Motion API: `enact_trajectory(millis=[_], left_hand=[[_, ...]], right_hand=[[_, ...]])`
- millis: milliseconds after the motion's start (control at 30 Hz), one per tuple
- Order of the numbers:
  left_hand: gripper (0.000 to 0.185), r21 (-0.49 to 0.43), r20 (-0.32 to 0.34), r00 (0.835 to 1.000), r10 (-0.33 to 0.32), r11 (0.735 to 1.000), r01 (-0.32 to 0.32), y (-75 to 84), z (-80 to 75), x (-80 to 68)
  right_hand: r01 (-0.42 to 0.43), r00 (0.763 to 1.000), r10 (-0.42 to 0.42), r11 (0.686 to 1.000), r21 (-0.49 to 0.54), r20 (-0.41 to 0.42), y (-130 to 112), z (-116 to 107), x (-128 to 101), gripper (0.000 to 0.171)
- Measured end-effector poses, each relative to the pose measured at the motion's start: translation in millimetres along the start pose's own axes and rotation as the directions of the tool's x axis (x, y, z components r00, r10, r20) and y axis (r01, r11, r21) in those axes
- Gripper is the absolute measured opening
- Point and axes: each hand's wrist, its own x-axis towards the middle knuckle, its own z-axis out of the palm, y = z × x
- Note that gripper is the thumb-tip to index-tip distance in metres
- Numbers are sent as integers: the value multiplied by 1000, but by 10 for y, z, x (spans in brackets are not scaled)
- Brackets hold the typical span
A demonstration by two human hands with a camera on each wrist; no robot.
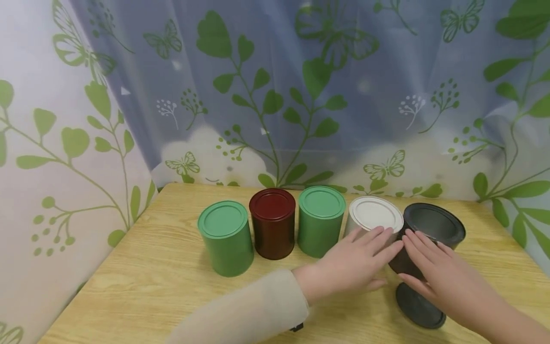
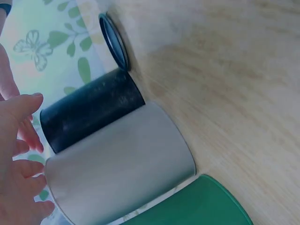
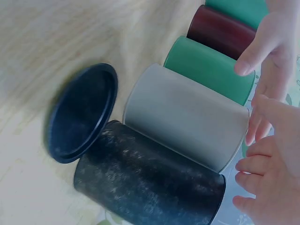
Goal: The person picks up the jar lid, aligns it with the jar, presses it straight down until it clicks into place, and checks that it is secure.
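Black lid (image 1: pixel 420 306) lies flat nearest, alone on table (image 1: pixel 142 277). Right hand (image 1: pixel 442 272), fingers straight, touches open black tin (image 1: pixel 431 234); left hand (image 1: pixel 356 265), flat, against white tin (image 1: pixel 373 217). Behind: two green tins (image 1: pixel 226 237), one maroon tin (image 1: pixel 272 223).

Pale yellow wood grain on the table (image 1: pixel 142 282). From left to right along the row: green tin (image 1: pixel 226 239), dark red tin (image 1: pixel 272 223), green tin (image 1: pixel 320 220), grey tin (image 1: pixel 368 217) with white lid, black tin (image 1: pixel 429 234). Nearer, right: black lid (image 1: pixel 418 306). Far behind: bluish-white curtain (image 1: pixel 275 95) printed with green leaves and butterflies. Cream sleeve (image 1: pixel 245 315).
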Motion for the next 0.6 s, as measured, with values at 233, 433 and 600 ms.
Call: enact_trajectory(millis=[233,433,600], left_hand=[[79,80,-34,996,79,994,-76,143,47,-53],[77,58,25,992,124,990,-125,294,119,-26],[74,-4,135,982,131,991,-132,400,222,74]], right_hand=[[-20,1000,20,1000,8,9,16,65,-177,77],[-41,997,41,999,4,66,60,188,-303,74],[-93,984,83,994,55,156,165,386,-391,74]])
